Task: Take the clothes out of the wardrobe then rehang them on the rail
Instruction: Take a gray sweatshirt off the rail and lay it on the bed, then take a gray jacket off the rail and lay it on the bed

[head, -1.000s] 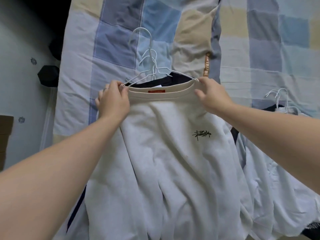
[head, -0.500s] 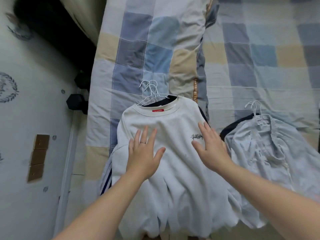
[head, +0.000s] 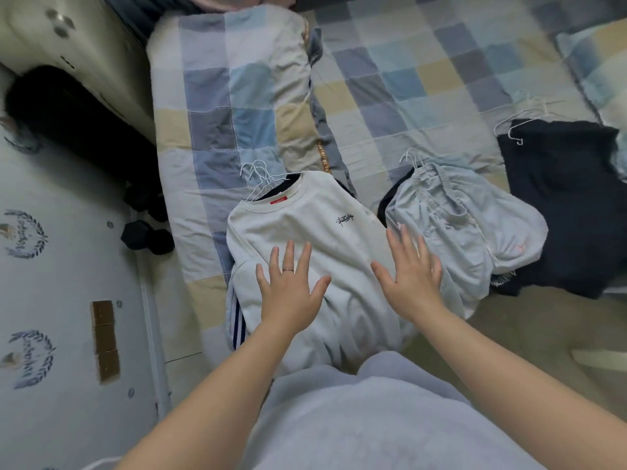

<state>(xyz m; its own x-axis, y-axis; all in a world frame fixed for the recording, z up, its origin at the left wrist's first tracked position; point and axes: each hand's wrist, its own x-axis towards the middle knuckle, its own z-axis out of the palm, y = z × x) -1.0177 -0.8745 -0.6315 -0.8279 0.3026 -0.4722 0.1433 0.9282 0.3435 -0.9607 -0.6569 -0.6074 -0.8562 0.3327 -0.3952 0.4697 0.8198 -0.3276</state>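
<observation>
1. The fingers [head: 289, 256] of the left hand [head: 291, 293] and those of the right hand [head: 412, 283] were spread wide and straight, holding nothing. Both palms faced down over the white sweatshirt [head: 305, 225]. Whether they pressed on it or hovered just above could not be told.
2. Under and behind the palms the cloth was bunched in loose folds and hung over the edge of the bed [head: 407, 79]. A grab at the cloth alone would probably have dragged the sweatshirt off its hanger or slid the pile floorwards.
3. Beyond the fingertips, at the collar, several wire hooks [head: 261, 178] crowded together. Lifting one might have snagged the rest and pulled up the striped garment [head: 237, 323] underneath.
4. Just right of the right fingers, the pale blue garment [head: 468, 225] touched the sweatshirt's edge, so a careless sweep could have tangled the two.
5. The sweatshirt lay directly beneath the fingers, front up, with its collar pointing away from them. The dark garment [head: 570, 198] lay well to the right, past the blue one. No rail was in view, so rehanging seemed not yet begun.
</observation>
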